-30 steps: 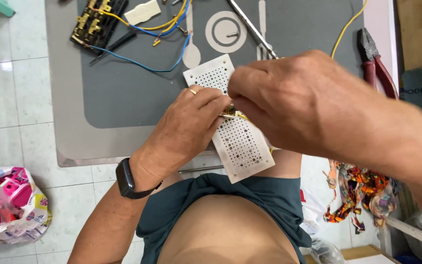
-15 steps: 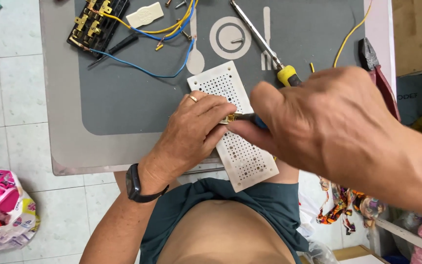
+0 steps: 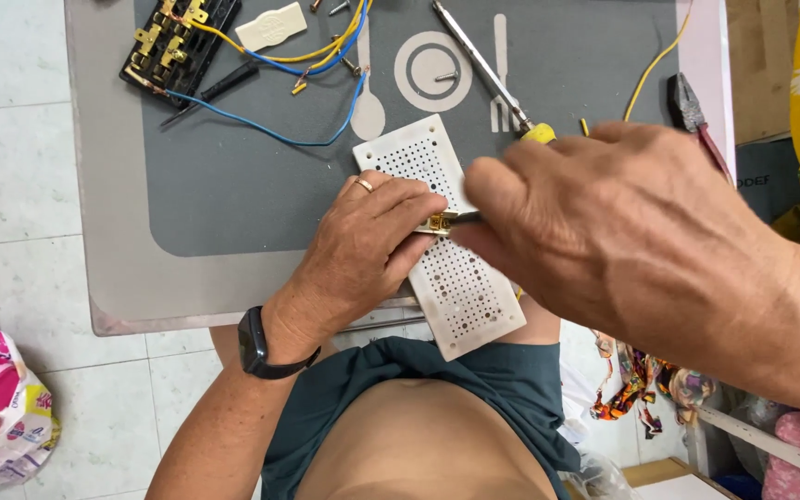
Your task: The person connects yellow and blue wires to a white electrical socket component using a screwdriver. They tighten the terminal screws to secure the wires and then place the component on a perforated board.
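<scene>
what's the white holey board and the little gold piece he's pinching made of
Perforated board: likely matte white plastic, with even moulded-looking rows of holes. Small gold piece at the left hand fingertips: probably brass, yellow and shiny, like the contacts in the black block.

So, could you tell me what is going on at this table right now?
A person is working on a white perforated board lying at the near edge of a grey mat. The left hand pinches a small brass part against the board, while the right hand brings a thin dark tool up to it. A screwdriver, loose wires and a black terminal block lie further back.
</scene>
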